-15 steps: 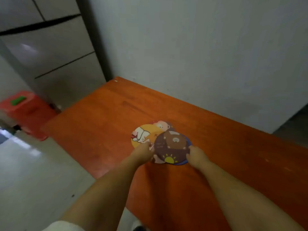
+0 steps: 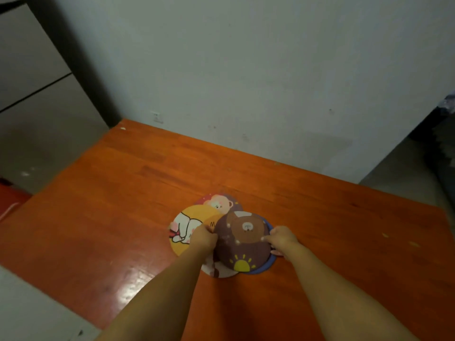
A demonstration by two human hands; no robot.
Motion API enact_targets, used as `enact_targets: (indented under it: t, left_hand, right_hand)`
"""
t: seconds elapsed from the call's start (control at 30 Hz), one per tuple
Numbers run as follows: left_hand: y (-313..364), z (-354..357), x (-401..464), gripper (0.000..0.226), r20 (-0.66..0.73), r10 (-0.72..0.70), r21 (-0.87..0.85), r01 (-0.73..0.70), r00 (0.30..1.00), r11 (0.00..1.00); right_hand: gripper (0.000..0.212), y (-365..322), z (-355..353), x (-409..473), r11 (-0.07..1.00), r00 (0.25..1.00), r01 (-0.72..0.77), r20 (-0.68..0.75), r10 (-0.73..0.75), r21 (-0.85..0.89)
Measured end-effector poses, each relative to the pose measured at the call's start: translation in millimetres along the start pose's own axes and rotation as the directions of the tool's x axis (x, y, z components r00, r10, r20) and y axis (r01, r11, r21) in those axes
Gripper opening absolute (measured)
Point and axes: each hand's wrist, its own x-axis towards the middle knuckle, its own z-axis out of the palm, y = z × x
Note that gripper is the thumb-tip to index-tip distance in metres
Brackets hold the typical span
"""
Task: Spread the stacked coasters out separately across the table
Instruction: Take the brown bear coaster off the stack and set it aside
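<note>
- Coasters lay bunched mid-table on the orange table (image 2: 103, 217), overlapping, not yet apart.
- Top one: purple bear coaster (image 2: 242, 239), sat over a blue-rimmed coaster (image 2: 269, 263) showing only at its right/near edge.
- Yellow coaster (image 2: 189, 225) stuck out to the left; pink bear coaster (image 2: 221, 201) poked out at the far side; a pale coaster (image 2: 216, 270) peeked from under the near edge.
- Left hand (image 2: 204, 238) sat at the seam btwn yellow and purple coasters, fingers curled together; whether it pinched an edge or just pressed down — couldn't tell.
- Right hand (image 2: 283, 238) was at the purple coaster's right rim, fingertips (image 2: 267, 238) close together and touching its top face near the rim; looked like a light pinch, thumb hidden.
- Step, by my read: early, starting to peel the top coaster off the pile; none sat alone yet.
- Next prob. called for: the left holding the lower ones still while the right slid or lifted the purple one out to bare wood at right, well clear of the rest.
</note>
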Motion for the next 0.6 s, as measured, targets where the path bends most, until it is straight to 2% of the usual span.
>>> enact_targets:
  t: [0.1, 0.23, 0.4, 0.53, 0.6]
  left_hand:
    - [2.5, -3.4, -4.9, 0.021, 0.008, 0.033, -0.035, -0.032, 0.999, 0.999]
    - [-1.8, -27.6, -7.0, 0.008, -0.008, 0.083, -0.095, -0.083, 0.997, 0.992]
    - [-37.0, -81.9, 5.7, 0.032, -0.032, 0.038, -0.236, -0.044, 0.999, 0.971]
    - [-89.3, -136.8, 25.0, 0.036, -0.069, 0.009, -0.231, -0.025, 0.998, 0.973]
    - [-119.6, -163.2, 39.3, 0.037, -0.053, -0.001, -0.239, -0.011, 0.999, 0.971]
  right_hand:
    - [0.035, -7.2, -2.1, -3.1, 0.987, 0.996, 0.080, -0.031, -0.085, -0.141]
    - [0.018, -28.4, 5.7, -15.0, 0.966, 0.973, 0.197, -0.089, -0.213, -0.167]
    - [0.009, -64.4, 50.1, -33.3, 0.941, 0.957, 0.282, -0.022, -0.291, -0.185]
    - [0.005, -105.0, 105.6, -42.3, 0.944, 0.956, 0.293, 0.026, -0.292, -0.151]
    - [0.028, -124.8, 140.0, -47.5, 0.948, 0.958, 0.285, 0.026, -0.284, -0.140]
